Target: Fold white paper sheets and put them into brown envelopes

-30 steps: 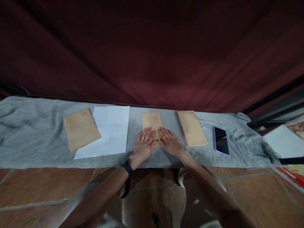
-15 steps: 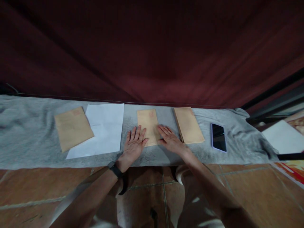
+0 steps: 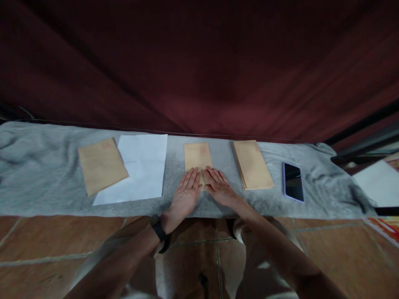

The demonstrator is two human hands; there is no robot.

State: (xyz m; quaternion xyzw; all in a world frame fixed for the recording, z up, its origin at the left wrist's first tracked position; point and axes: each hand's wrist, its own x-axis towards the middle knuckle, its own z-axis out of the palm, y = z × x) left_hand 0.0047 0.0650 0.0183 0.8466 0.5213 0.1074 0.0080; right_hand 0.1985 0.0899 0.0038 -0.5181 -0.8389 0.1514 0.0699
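A brown envelope (image 3: 197, 155) lies flat on the grey cloth (image 3: 37, 182) straight ahead of me. My left hand (image 3: 186, 194) and my right hand (image 3: 218, 187) lie palm down, side by side, on its near end, with fingers stretched out and fingertips almost touching. The near part of the envelope is hidden under them. A black band is on my left wrist.
A stack of brown envelopes (image 3: 252, 164) lies right of my hands, then a dark phone (image 3: 293, 187). To the left are white paper sheets (image 3: 137, 169) and another brown envelope (image 3: 100, 165) overlapping them. A dark red curtain (image 3: 199, 66) hangs behind. Tiled floor lies below.
My hands, spread apart at the envelope's two sides half a second ago, have come back together over its near end.
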